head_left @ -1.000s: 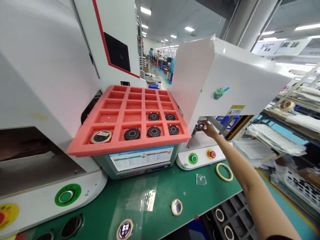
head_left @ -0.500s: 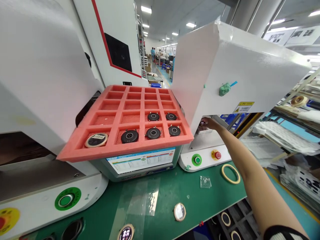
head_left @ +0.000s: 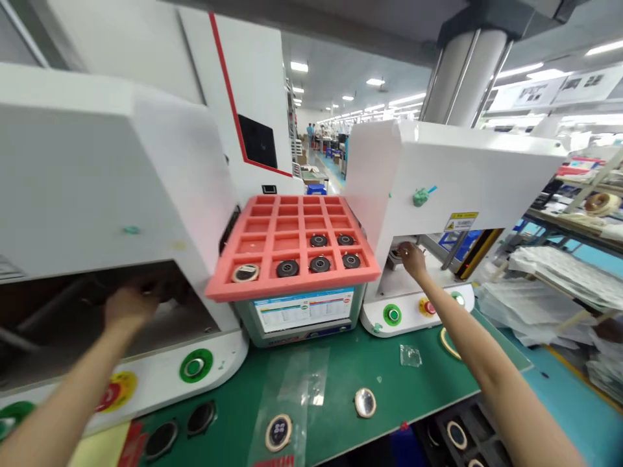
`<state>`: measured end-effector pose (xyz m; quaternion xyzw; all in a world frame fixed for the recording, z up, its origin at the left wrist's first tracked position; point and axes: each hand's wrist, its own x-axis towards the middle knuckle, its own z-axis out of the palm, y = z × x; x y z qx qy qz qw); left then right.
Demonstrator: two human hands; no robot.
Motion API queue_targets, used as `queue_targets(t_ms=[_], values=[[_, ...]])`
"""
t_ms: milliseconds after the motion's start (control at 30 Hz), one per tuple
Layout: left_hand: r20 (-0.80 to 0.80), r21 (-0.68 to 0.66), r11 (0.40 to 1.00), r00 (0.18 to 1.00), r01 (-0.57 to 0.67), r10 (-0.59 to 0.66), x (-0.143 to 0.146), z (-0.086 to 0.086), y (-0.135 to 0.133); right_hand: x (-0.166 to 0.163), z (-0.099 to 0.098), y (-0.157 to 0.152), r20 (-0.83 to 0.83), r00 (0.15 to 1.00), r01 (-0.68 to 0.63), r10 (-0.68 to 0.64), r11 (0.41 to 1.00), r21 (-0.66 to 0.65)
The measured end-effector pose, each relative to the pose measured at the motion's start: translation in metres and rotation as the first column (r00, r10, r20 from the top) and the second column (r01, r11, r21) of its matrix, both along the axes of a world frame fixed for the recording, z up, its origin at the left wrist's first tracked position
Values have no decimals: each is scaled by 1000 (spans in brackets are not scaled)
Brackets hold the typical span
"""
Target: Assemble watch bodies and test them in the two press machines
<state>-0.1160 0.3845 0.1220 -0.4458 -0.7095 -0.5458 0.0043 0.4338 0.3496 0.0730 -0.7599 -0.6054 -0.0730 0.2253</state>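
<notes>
My right hand (head_left: 412,257) reaches into the opening of the white machine (head_left: 452,175) on the right, fingers curled on a small round part that is mostly hidden. Blurred by motion, my left hand (head_left: 127,306) is inside the dark opening of the white machine (head_left: 111,175) on the left; its fingers cannot be made out. Between the machines a pink foam tray (head_left: 292,285) rests on a screen unit (head_left: 304,312) and holds several black round parts (head_left: 320,263) plus one gold-rimmed disc (head_left: 244,272).
On the green bench (head_left: 341,376) lie two round discs (head_left: 365,402), a clear plastic sheet (head_left: 302,383), a small bag (head_left: 410,355) and a tape ring (head_left: 446,340). Green (head_left: 392,314) and red (head_left: 429,307) buttons face me. Shelves with white sheets (head_left: 559,272) stand at right.
My left arm has come into view and reached into the left machine. The view pulled back and swung left. My right hand stays in the right machine's opening.
</notes>
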Motion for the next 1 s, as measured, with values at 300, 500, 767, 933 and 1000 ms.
queue_targets(t_ms=[300, 500, 767, 933, 1000], values=[[184, -3, 924, 908, 383, -376, 46, -127, -162, -223, -118, -90, -4, 964, -249, 264, 902, -354], [198, -154, 735, 750, 660, -631, 47, -163, -222, -247, -108, -69, 35, 960, -236, 278, 871, -431], [191, -287, 545, 605, 788, -773, 71, -179, -224, -259, -98, -75, -24, 974, -214, 225, 878, -429], [309, -239, 474, 529, 848, -791, 81, -175, -212, -269, -79, -100, -199, 951, -284, 238, 925, -251], [400, -181, 482, 512, 857, -760, 82, -164, -213, -273, -70, -128, -295, 913, -332, 283, 934, -131]])
